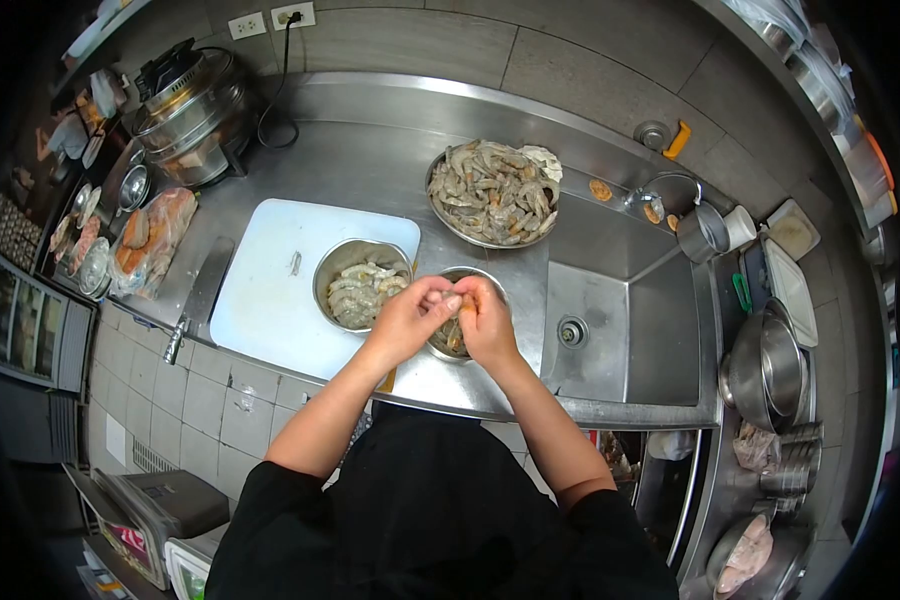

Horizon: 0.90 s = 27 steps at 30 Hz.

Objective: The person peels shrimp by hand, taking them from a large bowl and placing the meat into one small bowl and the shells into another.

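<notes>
— Hands first: what do you see?

— I see my left hand point(407, 318) and right hand point(486, 320) meeting fingertip to fingertip, both pinched shut on one small shrimp point(454, 303). They hover over the shell bowl point(473, 275), a small steel bowl at the near edge of the counter point(370, 160).

— And around it?

— Just left of it stands a bowl of peeled shrimp point(360, 285), resting on the white cutting board point(275, 275). Farther back sits the wide pan of raw shrimp point(492, 193), heaped high. To the right lies the sink point(620, 320). A cleaver point(198, 295) lies at the board's left edge.

— What's in the shell bowl?

— I cannot tell clearly; my hands cover most of it.
</notes>
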{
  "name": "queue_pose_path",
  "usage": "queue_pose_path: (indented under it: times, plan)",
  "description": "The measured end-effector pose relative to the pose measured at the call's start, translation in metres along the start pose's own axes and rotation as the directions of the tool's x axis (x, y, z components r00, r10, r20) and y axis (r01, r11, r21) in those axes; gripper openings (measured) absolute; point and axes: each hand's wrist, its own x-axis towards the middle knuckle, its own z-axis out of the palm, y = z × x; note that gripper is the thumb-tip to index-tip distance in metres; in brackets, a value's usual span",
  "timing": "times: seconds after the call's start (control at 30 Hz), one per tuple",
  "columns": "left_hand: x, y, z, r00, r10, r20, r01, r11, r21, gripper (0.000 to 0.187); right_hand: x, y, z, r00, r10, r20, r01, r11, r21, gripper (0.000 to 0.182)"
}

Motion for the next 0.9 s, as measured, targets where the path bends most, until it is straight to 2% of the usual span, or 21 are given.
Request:
queue_pose_path:
  times: [0.03,0.1,0.13,0.2,0.23,0.27,0.33,0.37,0.4,0.47,0.5,0.53,0.6,0.73,0.77,0.83,0.9]
  plan:
    - [-0.001,0.001,0.001,0.991,-0.09,0.097,0.097,0.992,-0.074,0.026,0.001,-0.004,-0.002,1.0,0.001,0.0,-0.001,1.0,0.0,0.015]
    - [0.002,-0.006,-0.001,0.989,-0.092,0.118,0.104,0.989,-0.101,0.026,0.002,-0.013,-0.007,0.984,0.153,0.089,-0.155,0.988,0.013,0.017]
    - [0.003,-0.009,-0.002,0.986,-0.094,0.139,0.112,0.985,-0.128,0.026,0.002,-0.008,-0.008,0.984,0.153,0.089,-0.155,0.988,0.014,0.017]
    - [0.001,-0.011,-0.007,0.987,-0.096,0.126,0.119,0.975,-0.187,0.026,0.003,0.003,-0.013,0.995,0.101,-0.017,-0.102,0.994,-0.04,0.017]
    - [0.001,-0.01,-0.01,0.989,-0.099,0.11,0.123,0.961,-0.246,0.027,0.002,0.004,-0.02,0.983,0.179,-0.026,-0.18,0.982,-0.048,0.018]
    - [0.0,-0.01,-0.012,0.989,-0.1,0.106,0.124,0.961,-0.247,0.027,0.002,0.004,-0.025,0.984,0.178,-0.021,-0.178,0.983,-0.047,0.018]
    - [-0.001,-0.01,-0.015,0.987,-0.105,0.118,0.136,0.949,-0.286,0.027,0.002,0.004,-0.032,0.981,0.144,0.132,-0.132,0.986,-0.099,0.02]
    - [-0.001,-0.01,-0.014,0.987,-0.106,0.121,0.137,0.948,-0.287,0.027,0.003,0.004,-0.03,0.99,0.029,0.139,-0.013,0.993,-0.116,0.022]
    - [0.0,-0.009,-0.011,0.989,-0.098,0.112,0.127,0.948,-0.293,0.027,0.001,0.006,-0.027,0.99,0.031,0.136,-0.015,0.993,-0.119,0.022]
    - [0.0,-0.008,-0.007,0.991,-0.089,0.104,0.116,0.947,-0.299,0.027,-0.002,0.011,-0.02,0.963,0.112,0.246,-0.089,0.991,-0.1,0.02]
    - [0.0,-0.008,-0.004,0.992,-0.072,0.099,0.102,0.934,-0.342,0.026,-0.002,0.007,-0.017,0.946,0.198,0.257,-0.199,0.98,-0.022,0.019]
    - [0.0,-0.008,-0.003,0.994,-0.056,0.093,0.087,0.919,-0.384,0.026,-0.003,0.008,-0.014,0.946,0.198,0.257,-0.199,0.98,-0.023,0.019]
    - [0.0,-0.007,-0.005,0.995,-0.054,0.087,0.081,0.935,-0.345,0.026,-0.003,0.011,-0.009,0.899,0.311,0.308,-0.387,0.894,0.224,0.018]
    - [-0.003,-0.01,-0.007,0.993,-0.059,0.097,0.087,0.947,-0.308,0.027,-0.004,0.009,-0.007,0.928,0.275,0.251,-0.329,0.922,0.203,0.015]
    - [-0.004,-0.011,-0.008,0.993,-0.062,0.096,0.089,0.947,-0.309,0.027,-0.004,0.008,-0.007,0.935,0.278,0.222,-0.314,0.938,0.148,0.014]
    - [-0.006,-0.012,-0.009,0.991,-0.078,0.104,0.114,0.906,-0.407,0.028,-0.004,0.007,-0.006,0.94,0.279,0.196,-0.3,0.95,0.09,0.014]
    - [-0.009,-0.013,-0.017,0.995,-0.072,0.073,0.096,0.909,-0.405,0.03,-0.005,0.008,-0.006,0.959,0.268,0.091,-0.274,0.96,0.061,0.014]
